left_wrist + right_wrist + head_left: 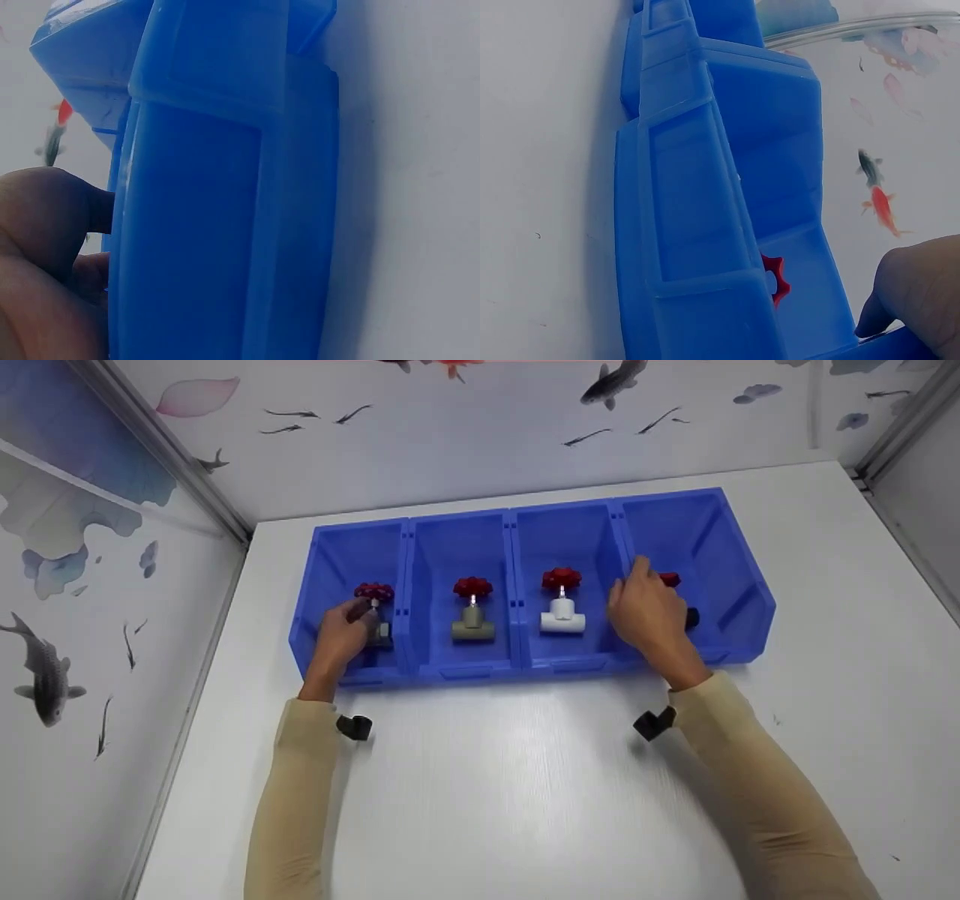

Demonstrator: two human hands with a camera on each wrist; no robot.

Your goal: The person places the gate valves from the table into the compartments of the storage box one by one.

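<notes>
In the head view my left hand (345, 628) reaches into the leftmost blue bin (360, 547). Its fingertips pinch a metal valve with a dark red handwheel (374, 592), hiding part of the body. In the left wrist view, the curled thumb (52, 214) shows behind the bin's front wall (187, 225). My right hand (649, 611) straddles the divider between the two right bins, thumb on the left side, gripping its rim. Beside it, a valve with a red handle (670, 579) and black end (691, 619) lies mostly hidden in the rightmost bin (705, 540).
An olive valve (472, 622) with a red wheel lies in the second bin. The third holds a white valve (562, 616) with a red wheel. All the joined bins rest on a white table (495, 780), before panels (480, 442) printed with fish.
</notes>
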